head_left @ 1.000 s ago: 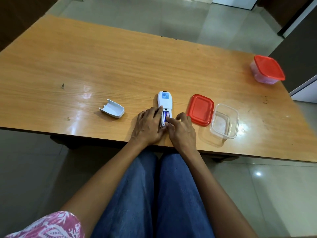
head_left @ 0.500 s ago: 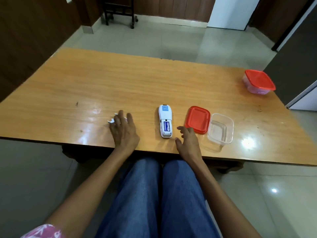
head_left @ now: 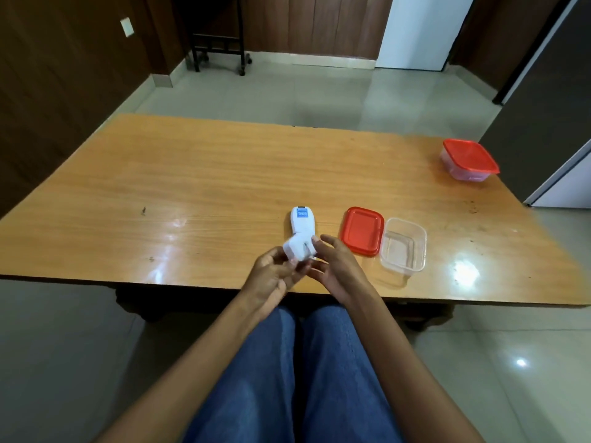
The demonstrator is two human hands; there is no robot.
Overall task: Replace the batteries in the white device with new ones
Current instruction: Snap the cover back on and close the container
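even indoor light; ceiling-lamp glare on the table point(head_left: 462, 271), blurred left hand point(head_left: 271, 276), wide-angle bowing at edges.

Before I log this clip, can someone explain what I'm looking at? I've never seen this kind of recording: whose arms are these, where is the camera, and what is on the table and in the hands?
There is no robot here. A seated person wears one wide-angle camera on the head, looking down past their jeans at a wooden table. The left hand grips a small white plastic battery cover, and the right hand touches its edge. Behind the cover lies the white handheld device. To its right sit a loose red lid and an open clear plastic box, which looks empty. A closed clear box with a red lid stands at the far right corner.
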